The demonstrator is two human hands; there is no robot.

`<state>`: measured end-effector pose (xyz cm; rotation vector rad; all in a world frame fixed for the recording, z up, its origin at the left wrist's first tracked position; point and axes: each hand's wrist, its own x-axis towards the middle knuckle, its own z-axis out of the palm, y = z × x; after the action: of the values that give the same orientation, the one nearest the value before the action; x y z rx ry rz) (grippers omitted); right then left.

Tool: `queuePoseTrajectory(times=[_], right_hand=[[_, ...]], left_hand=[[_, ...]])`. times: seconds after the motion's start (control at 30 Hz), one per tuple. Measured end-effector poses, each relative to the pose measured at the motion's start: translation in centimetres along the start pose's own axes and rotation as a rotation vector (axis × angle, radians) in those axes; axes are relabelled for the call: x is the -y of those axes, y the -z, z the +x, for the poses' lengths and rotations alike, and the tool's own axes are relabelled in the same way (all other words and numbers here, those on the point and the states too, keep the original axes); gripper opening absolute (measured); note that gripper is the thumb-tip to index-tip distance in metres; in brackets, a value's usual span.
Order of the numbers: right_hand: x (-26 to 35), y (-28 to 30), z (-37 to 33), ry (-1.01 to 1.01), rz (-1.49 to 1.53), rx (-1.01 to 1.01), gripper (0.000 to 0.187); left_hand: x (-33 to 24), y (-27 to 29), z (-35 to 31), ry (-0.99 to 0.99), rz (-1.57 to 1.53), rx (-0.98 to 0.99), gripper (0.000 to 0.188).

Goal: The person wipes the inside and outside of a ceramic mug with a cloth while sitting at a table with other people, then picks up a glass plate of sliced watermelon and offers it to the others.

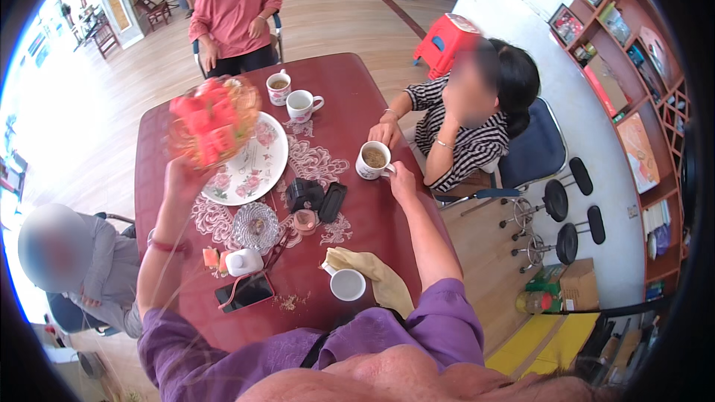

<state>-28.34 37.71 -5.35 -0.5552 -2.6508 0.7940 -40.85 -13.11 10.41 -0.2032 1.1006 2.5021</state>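
Observation:
My left hand [186, 177] grips the near edge of an amber glass plate [244, 128] and holds it up over the table's left side. Red watermelon chunks [205, 123] are heaped on it, slightly blurred. Partly beneath it lies a round white tray [274, 155] with a rose pattern. My right hand [403, 184] is closed on the handle of a white mug [367, 171] with brownish contents, near the table's right edge. A seated person's hand [385, 132] rests right beside that mug, on its far side.
Two mugs [301, 107] stand at the back of the red table [350, 74]. Nearer me are a glass ashtray [255, 226], black cases [305, 195], a white bottle [243, 262], a phone [247, 292], another mug [347, 284] and a yellow cloth [380, 279]. People sit at the left, far and right sides.

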Motion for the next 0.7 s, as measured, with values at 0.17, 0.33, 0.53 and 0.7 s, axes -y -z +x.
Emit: queuePoseTrajectory(times=[0.17,0.33,0.53,0.7], right_hand=[[0.8,0.6,-2.4,-0.008,0.077,0.002,0.012],[2.0,2.4,-3.4,-0.039,0.108,0.181,0.026],[-1.5,6.4,-1.6,-0.288,0.783,0.224,0.07],[-5.2,7.5,-0.5,-0.361,0.844,0.127,0.067]], left_hand=[[5.7,-7.6,2.3,0.093,0.02,0.084,0.061],[10.6,-11.7,5.3,0.191,0.019,0.147,0.065],[16.9,-15.5,9.2,0.279,0.068,0.078,0.059],[20.1,-16.8,12.5,0.301,0.086,0.017,0.054]])
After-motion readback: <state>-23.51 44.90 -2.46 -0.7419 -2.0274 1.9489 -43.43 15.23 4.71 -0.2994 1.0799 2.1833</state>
